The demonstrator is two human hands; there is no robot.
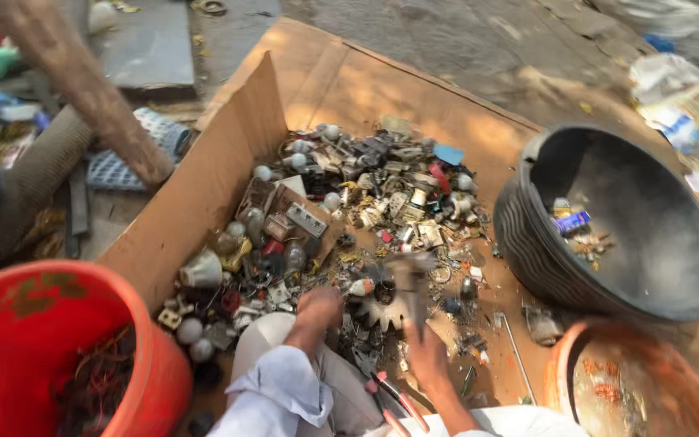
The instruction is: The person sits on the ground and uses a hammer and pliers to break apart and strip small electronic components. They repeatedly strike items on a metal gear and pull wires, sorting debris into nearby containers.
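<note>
A blurred grey scrap piece (408, 285) was gripped in the right hand (424, 350) at lower centre of the frame. The left hand (318, 310), fingers curled, was pressed into the scrap heap (366, 202) spread on cardboard (382, 89). A red bucket (58, 340) was seen lower left, a black basin (633, 226) at right.

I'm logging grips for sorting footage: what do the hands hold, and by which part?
Right hand grips a blurred grey scrap piece by its lower end. Left hand rests in the scrap pile; any hold cannot be told.

Both hands, left (317, 311) and right (424, 352), amid scrap parts (366, 202) on cardboard (382, 89), right raising a blurred piece (408, 283).
</note>
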